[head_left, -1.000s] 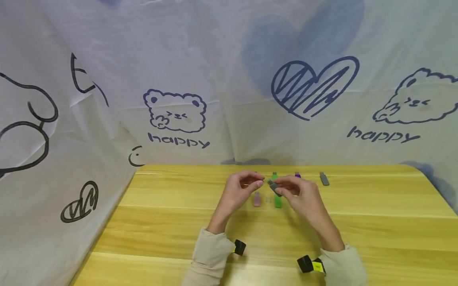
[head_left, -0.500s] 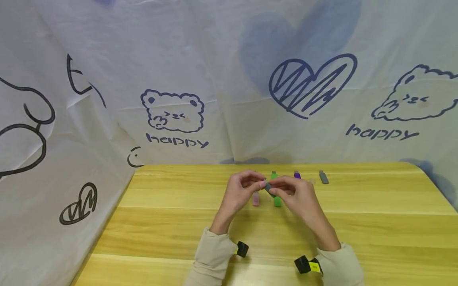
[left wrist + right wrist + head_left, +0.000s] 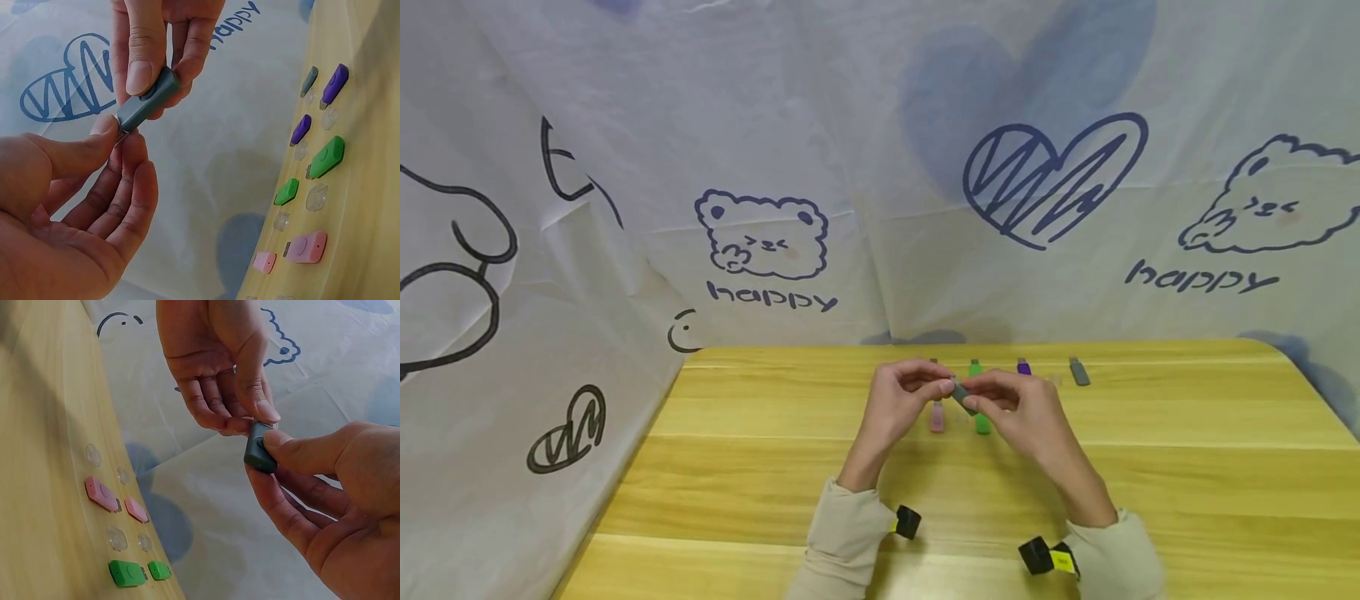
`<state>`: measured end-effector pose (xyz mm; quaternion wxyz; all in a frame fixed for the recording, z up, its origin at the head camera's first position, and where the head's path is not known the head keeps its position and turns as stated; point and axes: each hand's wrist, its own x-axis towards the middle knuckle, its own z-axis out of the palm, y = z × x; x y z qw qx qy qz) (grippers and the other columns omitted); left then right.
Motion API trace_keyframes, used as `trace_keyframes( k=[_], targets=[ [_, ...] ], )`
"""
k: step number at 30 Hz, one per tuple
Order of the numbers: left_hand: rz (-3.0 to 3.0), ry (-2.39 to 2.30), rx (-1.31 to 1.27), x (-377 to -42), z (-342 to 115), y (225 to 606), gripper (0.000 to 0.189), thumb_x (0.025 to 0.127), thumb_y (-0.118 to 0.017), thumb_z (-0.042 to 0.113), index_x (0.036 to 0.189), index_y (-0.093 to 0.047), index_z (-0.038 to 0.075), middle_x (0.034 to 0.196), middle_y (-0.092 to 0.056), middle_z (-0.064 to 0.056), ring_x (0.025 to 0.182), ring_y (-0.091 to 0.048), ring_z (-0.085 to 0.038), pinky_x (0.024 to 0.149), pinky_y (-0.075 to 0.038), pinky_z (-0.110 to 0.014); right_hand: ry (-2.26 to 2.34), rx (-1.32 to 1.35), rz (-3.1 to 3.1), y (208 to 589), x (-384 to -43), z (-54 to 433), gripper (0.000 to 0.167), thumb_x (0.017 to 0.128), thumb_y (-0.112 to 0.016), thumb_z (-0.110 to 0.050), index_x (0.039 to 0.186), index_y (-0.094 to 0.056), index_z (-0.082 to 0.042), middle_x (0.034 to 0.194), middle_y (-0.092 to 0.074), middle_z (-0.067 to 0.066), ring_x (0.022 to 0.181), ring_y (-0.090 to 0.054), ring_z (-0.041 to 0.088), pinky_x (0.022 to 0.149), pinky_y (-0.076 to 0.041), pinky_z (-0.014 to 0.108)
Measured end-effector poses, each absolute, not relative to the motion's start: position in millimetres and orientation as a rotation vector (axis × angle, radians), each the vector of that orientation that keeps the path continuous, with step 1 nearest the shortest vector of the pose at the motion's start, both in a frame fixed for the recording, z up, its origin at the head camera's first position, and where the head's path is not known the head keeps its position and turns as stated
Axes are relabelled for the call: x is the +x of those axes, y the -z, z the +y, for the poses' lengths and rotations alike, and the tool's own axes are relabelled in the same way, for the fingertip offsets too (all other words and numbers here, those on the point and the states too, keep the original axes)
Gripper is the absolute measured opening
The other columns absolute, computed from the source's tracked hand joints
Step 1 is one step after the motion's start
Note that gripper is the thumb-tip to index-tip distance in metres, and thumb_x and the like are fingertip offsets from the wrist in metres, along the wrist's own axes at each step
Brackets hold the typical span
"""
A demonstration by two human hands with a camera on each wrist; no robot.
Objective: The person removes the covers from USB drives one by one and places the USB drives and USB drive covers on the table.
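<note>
A dark grey USB flash drive (image 3: 147,101) is held up above the table, pinched at its body between thumb and fingers of my right hand (image 3: 1028,410). My left hand (image 3: 897,402) pinches a small clear cap (image 3: 121,135) at the drive's connector end; the fingertips cover most of it. In the right wrist view the drive's rounded rear end faces the camera, and the left thumb touches the far end. Both hands meet over the table's far part, close above a pink flash drive (image 3: 937,417) and a green flash drive (image 3: 982,422).
Rows of flash drives lie on the wooden table (image 3: 737,492): pink, green, purple (image 3: 335,84) and another grey one (image 3: 1078,372). Clear caps (image 3: 317,197) lie between them. A white printed cloth (image 3: 865,167) hangs behind the table and along its left side.
The right hand has brought the grey flash drive left to the left hand, so its bare connector is now hidden at the left fingertips. Over the last half second the hands hardly moved.
</note>
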<state>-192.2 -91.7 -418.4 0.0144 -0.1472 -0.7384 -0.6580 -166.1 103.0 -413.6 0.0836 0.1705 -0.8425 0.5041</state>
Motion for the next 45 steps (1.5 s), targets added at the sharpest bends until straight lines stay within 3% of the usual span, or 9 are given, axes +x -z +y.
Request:
trace_keyframes(
  k=[10, 18, 27, 34, 37, 42, 45],
  targets=[
    [-2.329, 2.024, -0.423, -191, -92, 417, 0.010, 0.090, -0.078, 0.002, 0.097, -0.078, -0.004, 0.095, -0.076, -0.017, 0.083, -0.075, -0.022, 0.076, -0.060, -0.026, -1.496, 0.526, -2.531, 411, -165, 105, 0.015, 0.091, -0.077, -0.002, 0.105, -0.078, -0.002, 0.101, -0.076, 0.012, 0.086, -0.076, 0.023, 0.072, -0.062, 0.031],
    [-2.190, 2.056, -0.269, -194, -119, 410, 0.010, 0.091, -0.074, -0.004, 0.100, -0.075, -0.008, 0.095, -0.075, -0.018, 0.078, -0.072, -0.017, 0.075, -0.061, -0.030, -1.502, 0.485, -2.566, 409, -163, 112, 0.013, 0.091, -0.077, -0.002, 0.103, -0.079, -0.003, 0.099, -0.076, 0.011, 0.080, -0.074, 0.019, 0.067, -0.059, 0.023],
    [-2.238, 2.086, -0.307, -198, -123, 411, 0.012, 0.092, -0.074, -0.004, 0.102, -0.074, -0.010, 0.095, -0.075, -0.021, 0.083, -0.074, -0.028, 0.076, -0.062, -0.032, -1.449, 0.504, -2.604, 410, -167, 128, 0.022, 0.093, -0.074, 0.001, 0.115, -0.075, -0.001, 0.103, -0.075, 0.013, 0.085, -0.073, 0.022, 0.071, -0.059, 0.022],
    [-2.293, 2.044, -0.319, -199, -120, 413, 0.010, 0.092, -0.073, -0.003, 0.102, -0.074, -0.008, 0.093, -0.075, -0.022, 0.085, -0.075, -0.034, 0.076, -0.062, -0.034, -1.453, 0.303, -2.605, 412, -167, 166, 0.021, 0.096, -0.072, -0.006, 0.116, -0.074, -0.001, 0.108, -0.072, 0.017, 0.093, -0.073, 0.032, 0.073, -0.056, 0.017],
    [-2.301, 2.033, -0.313, -199, -119, 413, 0.010, 0.092, -0.073, -0.002, 0.101, -0.074, -0.007, 0.093, -0.075, -0.021, 0.085, -0.075, -0.034, 0.077, -0.062, -0.034, -1.443, 0.212, -2.596, 414, -167, 181, 0.023, 0.097, -0.073, -0.010, 0.118, -0.072, 0.000, 0.110, -0.071, 0.018, 0.094, -0.073, 0.026, 0.073, -0.055, 0.014],
    [-2.313, 2.018, -0.310, -199, -118, 414, 0.009, 0.093, -0.073, -0.003, 0.100, -0.074, -0.008, 0.092, -0.075, -0.021, 0.085, -0.074, -0.036, 0.077, -0.062, -0.037, -1.484, 0.077, -2.596, 420, -169, 207, 0.031, 0.097, -0.073, -0.015, 0.120, -0.069, 0.005, 0.112, -0.069, 0.023, 0.085, -0.070, 0.000, 0.070, -0.057, 0.016],
    [-2.319, 2.014, -0.304, -198, -118, 415, 0.008, 0.093, -0.073, -0.003, 0.100, -0.074, -0.007, 0.092, -0.075, -0.021, 0.085, -0.074, -0.037, 0.078, -0.062, -0.042, -1.523, 0.008, -2.593, 426, -169, 221, 0.034, 0.097, -0.073, -0.016, 0.122, -0.067, 0.008, 0.110, -0.069, 0.021, 0.081, -0.069, -0.003, 0.071, -0.059, 0.019]
  ],
)
